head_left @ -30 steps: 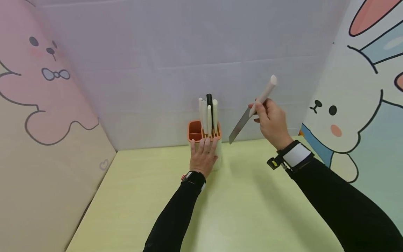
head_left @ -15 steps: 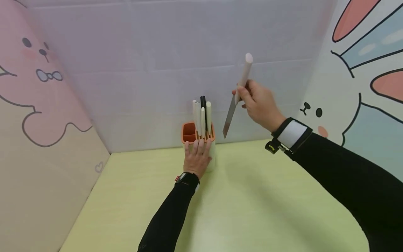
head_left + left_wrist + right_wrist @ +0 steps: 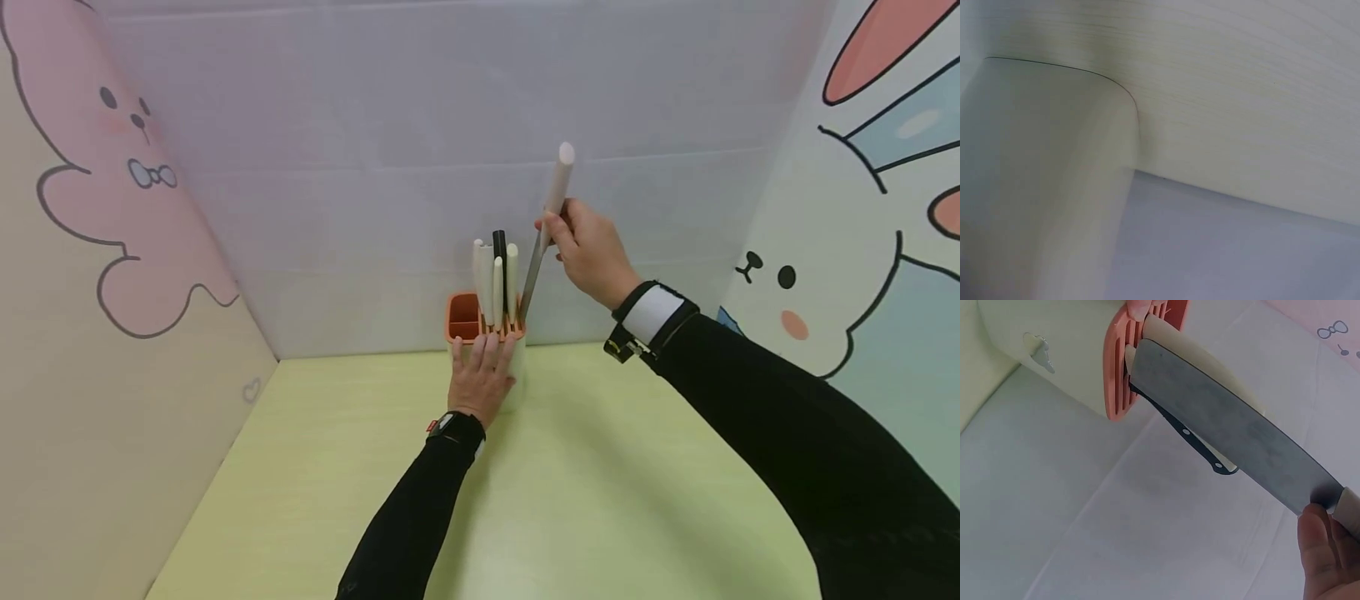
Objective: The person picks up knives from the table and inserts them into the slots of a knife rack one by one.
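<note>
A cream knife holder [image 3: 517, 379] with an orange slotted top [image 3: 463, 315] stands at the back of the yellow-green table [image 3: 585, 500]. Several cream-handled knives and one black-handled knife [image 3: 498, 250] stick up from it. My left hand [image 3: 483, 367] lies flat against the holder's front, fingers straight. My right hand [image 3: 588, 246] grips the cream handle [image 3: 557, 179] of a wide-bladed knife [image 3: 529, 283], nearly upright, tip down at the top's right edge. In the right wrist view the blade [image 3: 1235, 434] points into the orange top [image 3: 1141, 362], beside the black handle [image 3: 1191, 440].
Pale grey panels [image 3: 375, 167] close the back; cartoon rabbit panels stand on the left [image 3: 112, 250] and right [image 3: 862, 250]. The left wrist view shows only the holder's cream wall [image 3: 1041, 187], the table surface [image 3: 1241, 94] and a grey panel.
My right hand has swung the knife left and more upright, bringing its tip from beside the holder down to the slotted top. The left hand has stayed on the holder.
</note>
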Demonstrator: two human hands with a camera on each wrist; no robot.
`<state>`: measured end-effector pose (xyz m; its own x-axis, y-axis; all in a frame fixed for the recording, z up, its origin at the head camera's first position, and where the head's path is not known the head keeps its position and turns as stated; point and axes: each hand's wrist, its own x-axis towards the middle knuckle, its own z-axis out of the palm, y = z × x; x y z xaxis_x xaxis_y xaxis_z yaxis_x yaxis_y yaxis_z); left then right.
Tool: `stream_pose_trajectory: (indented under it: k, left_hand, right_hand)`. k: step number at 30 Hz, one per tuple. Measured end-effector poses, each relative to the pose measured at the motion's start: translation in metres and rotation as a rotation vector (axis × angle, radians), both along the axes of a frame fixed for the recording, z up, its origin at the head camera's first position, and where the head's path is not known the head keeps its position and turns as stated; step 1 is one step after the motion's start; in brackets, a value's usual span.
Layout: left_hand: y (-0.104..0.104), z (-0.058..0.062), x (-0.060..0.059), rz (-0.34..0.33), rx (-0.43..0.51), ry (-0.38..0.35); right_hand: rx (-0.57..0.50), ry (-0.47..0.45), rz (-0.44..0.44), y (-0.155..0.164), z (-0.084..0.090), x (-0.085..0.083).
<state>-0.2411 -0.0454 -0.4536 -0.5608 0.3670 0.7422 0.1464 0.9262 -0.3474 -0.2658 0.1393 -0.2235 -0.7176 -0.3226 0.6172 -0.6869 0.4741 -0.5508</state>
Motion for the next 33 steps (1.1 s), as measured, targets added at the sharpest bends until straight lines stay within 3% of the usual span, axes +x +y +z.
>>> stream_pose_trajectory:
  k: [14, 33]
  left_hand:
    - [0.005, -0.001, -0.001, -0.024, 0.005, 0.017]
    - [-0.005, -0.003, 0.001, 0.017, -0.012, 0.010]
  right_hand:
    - [0.014, 0.014, -0.010, -0.004, -0.010, -0.010]
    - [0.049, -0.059, -0.018, -0.022, -0.036, -0.026]
